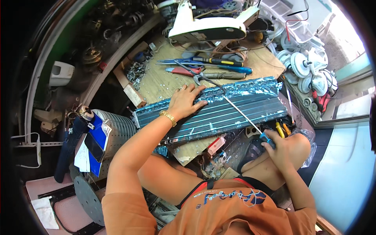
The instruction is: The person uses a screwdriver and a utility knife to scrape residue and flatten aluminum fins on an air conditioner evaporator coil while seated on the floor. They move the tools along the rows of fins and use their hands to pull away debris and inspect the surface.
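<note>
- Cluttered workshop around us: our wooden tabletop [264,64] bears hand tools [219,68] and, by its left edge, a loose heap of screws and metal bits [136,76].
- Across the tabletop lies our long dark ribbed panel [196,123], its far edge ragged and shiny.
- Our left hand [184,103] rests on it, fingers spread.
- Our right hand [280,147] has its fingers clamped on a blue-handled tool [244,116], whose thin shaft crosses the panel.
- Left, a metal drum [121,131]; we cannot tell its contents.
- Upper right, a clear plastic tub [293,24] near white wheels [300,64].
</note>
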Tool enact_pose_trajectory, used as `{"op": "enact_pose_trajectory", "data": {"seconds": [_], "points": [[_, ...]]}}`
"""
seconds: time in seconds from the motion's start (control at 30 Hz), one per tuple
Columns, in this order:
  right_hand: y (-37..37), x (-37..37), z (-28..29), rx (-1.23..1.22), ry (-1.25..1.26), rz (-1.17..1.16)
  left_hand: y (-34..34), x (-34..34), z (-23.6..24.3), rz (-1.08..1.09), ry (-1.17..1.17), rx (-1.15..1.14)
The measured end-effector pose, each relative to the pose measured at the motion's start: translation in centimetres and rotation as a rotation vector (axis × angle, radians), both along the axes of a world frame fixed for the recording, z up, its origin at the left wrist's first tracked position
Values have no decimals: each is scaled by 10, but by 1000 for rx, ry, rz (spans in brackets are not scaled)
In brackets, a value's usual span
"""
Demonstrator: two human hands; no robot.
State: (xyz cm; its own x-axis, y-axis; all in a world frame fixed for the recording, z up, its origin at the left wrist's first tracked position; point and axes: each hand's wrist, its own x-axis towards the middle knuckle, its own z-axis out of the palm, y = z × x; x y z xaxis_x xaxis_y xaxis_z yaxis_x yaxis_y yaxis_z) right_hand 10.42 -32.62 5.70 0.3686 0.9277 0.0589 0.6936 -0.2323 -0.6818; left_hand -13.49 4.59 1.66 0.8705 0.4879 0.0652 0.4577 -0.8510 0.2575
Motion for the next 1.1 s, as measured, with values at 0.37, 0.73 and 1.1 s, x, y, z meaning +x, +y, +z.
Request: {"op": "enact_pose_trajectory", "data": {"seconds": [0.37,0.73,1.1], "points": [[-7,-17,1,-368,1147,-182,-20,73,-2,-120,-533,-348],[-31,-37,-60,40,49,-100,-38,83,-10,-106,-832,-257],[32,16,60,196,-81,-144,-35,79,-15,129,-937,-689]]}}
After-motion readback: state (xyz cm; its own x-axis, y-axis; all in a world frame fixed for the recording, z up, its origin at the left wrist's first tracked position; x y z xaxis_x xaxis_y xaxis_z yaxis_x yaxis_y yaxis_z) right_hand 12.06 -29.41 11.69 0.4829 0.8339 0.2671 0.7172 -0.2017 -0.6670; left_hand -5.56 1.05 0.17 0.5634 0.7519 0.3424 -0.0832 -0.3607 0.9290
